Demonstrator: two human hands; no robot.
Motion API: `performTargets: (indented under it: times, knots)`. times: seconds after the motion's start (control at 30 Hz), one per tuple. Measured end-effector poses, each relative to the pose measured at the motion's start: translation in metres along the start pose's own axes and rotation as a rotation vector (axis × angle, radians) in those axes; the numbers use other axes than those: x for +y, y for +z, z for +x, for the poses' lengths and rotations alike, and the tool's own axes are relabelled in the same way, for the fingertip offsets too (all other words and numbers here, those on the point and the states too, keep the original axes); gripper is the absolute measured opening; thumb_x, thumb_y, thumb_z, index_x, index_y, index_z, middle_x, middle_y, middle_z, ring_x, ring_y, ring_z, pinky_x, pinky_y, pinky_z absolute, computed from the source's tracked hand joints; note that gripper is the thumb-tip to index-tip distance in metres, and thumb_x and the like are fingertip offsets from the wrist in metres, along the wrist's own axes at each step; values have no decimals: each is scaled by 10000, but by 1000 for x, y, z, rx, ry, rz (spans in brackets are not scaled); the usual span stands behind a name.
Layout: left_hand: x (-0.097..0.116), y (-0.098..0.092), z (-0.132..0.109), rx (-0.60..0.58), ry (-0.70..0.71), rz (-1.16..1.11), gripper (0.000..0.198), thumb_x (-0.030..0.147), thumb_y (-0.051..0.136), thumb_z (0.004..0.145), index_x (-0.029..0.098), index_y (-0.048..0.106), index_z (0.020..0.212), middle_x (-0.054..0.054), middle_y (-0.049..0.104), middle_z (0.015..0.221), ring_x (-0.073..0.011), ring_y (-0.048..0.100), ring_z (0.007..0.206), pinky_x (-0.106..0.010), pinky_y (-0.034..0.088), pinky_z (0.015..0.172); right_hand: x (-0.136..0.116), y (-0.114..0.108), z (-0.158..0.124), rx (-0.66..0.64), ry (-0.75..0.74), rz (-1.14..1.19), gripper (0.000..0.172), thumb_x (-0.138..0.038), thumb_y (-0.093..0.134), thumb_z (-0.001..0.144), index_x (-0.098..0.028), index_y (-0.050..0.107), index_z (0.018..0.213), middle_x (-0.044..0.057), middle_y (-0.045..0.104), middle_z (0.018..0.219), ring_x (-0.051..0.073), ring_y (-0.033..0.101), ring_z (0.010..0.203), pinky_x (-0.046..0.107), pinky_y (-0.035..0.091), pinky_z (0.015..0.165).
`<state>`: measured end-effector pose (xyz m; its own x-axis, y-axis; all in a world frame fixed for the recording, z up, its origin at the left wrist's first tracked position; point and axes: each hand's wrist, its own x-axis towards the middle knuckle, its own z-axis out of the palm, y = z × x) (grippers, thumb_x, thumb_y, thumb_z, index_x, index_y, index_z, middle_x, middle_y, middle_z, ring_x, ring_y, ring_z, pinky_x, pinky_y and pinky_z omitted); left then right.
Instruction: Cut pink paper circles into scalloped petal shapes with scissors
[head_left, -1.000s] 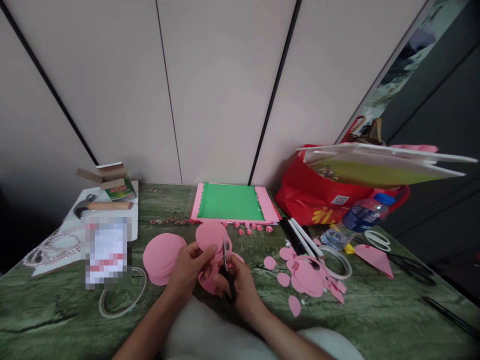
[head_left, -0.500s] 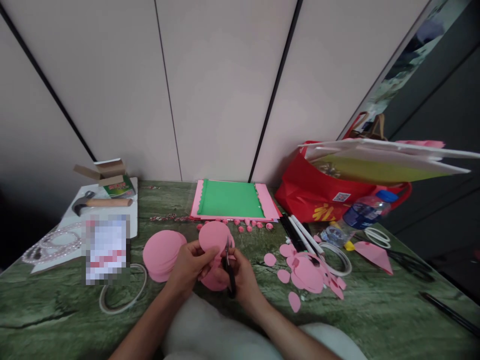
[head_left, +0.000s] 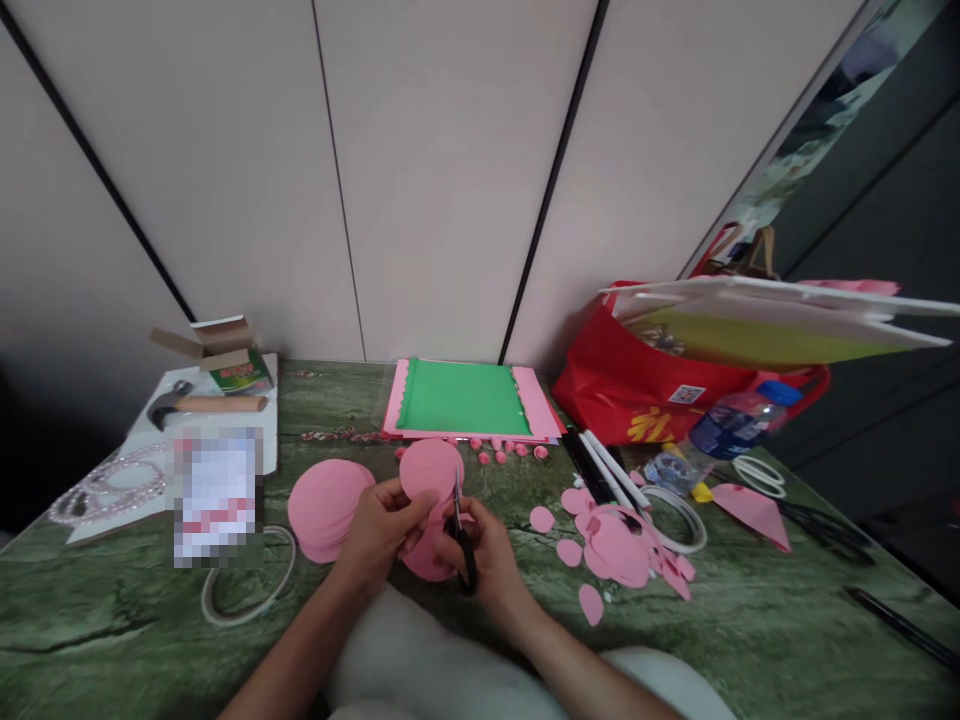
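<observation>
Between finger and thumb, my left hand (head_left: 385,522) pinches a pink paper circle (head_left: 430,466), which stands upright in front of me. My right hand (head_left: 480,548) grips black-handled scissors (head_left: 465,548), their blades pointing up along the circle's right edge. Behind and below my fingers shows more pink paper (head_left: 427,558), partly covered by both hands. Left of my left hand lies a stack of pink paper circles (head_left: 328,508). A pile of cut pink paper pieces (head_left: 616,548) is scattered to the right of my right hand.
Green paper (head_left: 463,398) on pink sheets lies at the back, with small pink rolls (head_left: 510,450) before it. Left are a hammer (head_left: 217,403), box (head_left: 238,368) and tape roll (head_left: 251,580). Right stand a red bag (head_left: 622,385) and bottle (head_left: 739,420), beside white pens (head_left: 611,468).
The scissors have shifted slightly, and their blades look closer together beside the circle. My left hand stays in nearly the same place with the paper.
</observation>
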<state>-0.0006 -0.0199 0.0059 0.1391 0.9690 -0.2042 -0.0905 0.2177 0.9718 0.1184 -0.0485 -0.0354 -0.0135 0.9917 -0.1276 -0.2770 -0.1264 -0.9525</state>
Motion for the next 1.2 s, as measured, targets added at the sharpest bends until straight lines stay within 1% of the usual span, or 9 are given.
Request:
performTargets:
  times: [0.27, 0.43, 0.57, 0.63, 0.73, 0.8, 0.9, 1.0, 1.2]
  knots:
    - [-2, -1, 2, 4, 15, -11, 290, 342, 732, 580, 148, 518, 553, 87, 437, 373, -21, 298, 296, -154, 162, 313, 6, -2, 1, -28, -41, 20, 371, -322, 762, 517, -197, 485, 730, -85, 508, 417, 89, 446, 341, 178, 355, 343]
    - [3, 1, 0, 30, 37, -46, 296, 360, 724, 595, 151, 516, 562, 94, 419, 375, -18, 292, 299, -149, 159, 317, 4, -1, -1, -39, -35, 30, 387, -345, 771, 510, -204, 464, 700, -97, 493, 394, 76, 419, 317, 167, 334, 318]
    - [3, 4, -1, -14, 14, -68, 310, 409, 691, 628, 156, 527, 557, 57, 499, 401, -37, 343, 282, -168, 190, 297, 8, 1, -3, -67, -57, 27, 374, -354, 760, 539, -211, 457, 706, -98, 502, 414, 76, 422, 318, 166, 322, 313]
    - [2, 3, -1, -31, 6, -26, 342, 425, 685, 632, 150, 525, 509, 49, 477, 356, -41, 338, 278, -174, 189, 299, 11, 1, -3, -83, -63, 20, 363, -348, 753, 556, -211, 462, 725, -96, 508, 422, 79, 429, 328, 164, 315, 318]
    - [1, 2, 0, -7, 14, 31, 384, 431, 697, 611, 146, 504, 442, 56, 418, 307, -33, 303, 285, -174, 169, 313, 14, 1, -3, -91, -51, -5, 349, -326, 747, 569, -209, 468, 741, -93, 518, 430, 82, 438, 341, 163, 311, 332]
    - [1, 1, 0, 12, 14, 43, 379, 422, 716, 582, 146, 499, 438, 63, 405, 311, -30, 292, 293, -174, 166, 320, 13, 2, -2, -76, -50, 13, 371, -317, 758, 544, -211, 463, 741, -94, 519, 435, 85, 442, 352, 170, 329, 352]
    - [1, 0, 0, 3, -11, 61, 367, 415, 728, 557, 147, 502, 452, 69, 399, 322, -30, 280, 299, -174, 165, 324, 8, 2, 1, -36, -67, 57, 420, -305, 777, 494, -220, 452, 746, -91, 529, 462, 87, 443, 382, 184, 354, 393]
    - [0, 0, 0, -3, -31, 73, 364, 406, 729, 559, 151, 490, 455, 73, 393, 325, -30, 273, 300, -174, 166, 326, 4, 2, 1, -20, -66, 51, 421, -290, 778, 483, -222, 461, 752, -89, 527, 483, 84, 432, 400, 187, 351, 414]
    - [-1, 1, 1, 17, -22, 62, 343, 356, 753, 529, 150, 491, 445, 73, 408, 339, -31, 293, 302, -169, 166, 321, -2, 0, -1, -21, -41, 43, 411, -269, 772, 480, -222, 456, 739, -101, 488, 472, 73, 395, 398, 174, 316, 394]
